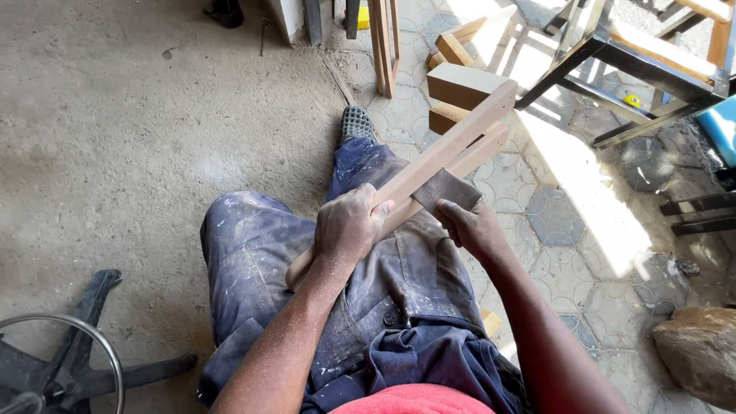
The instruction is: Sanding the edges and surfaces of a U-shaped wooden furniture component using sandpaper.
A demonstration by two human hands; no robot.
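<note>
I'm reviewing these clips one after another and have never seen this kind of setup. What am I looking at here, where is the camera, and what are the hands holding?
There is no machine here. A camera worn on a person's head looks down at their own lap and two bare hands. The person sits over a concrete and tiled floor, legs in dusty, paint-flecked blue trousers. The left hand grips a long wooden frame piece that rests across the lap. The right hand presses a sheet of sandpaper against that wood. Nearby lie wooden blocks, a black metal frame, a chair base and a rock.
</note>
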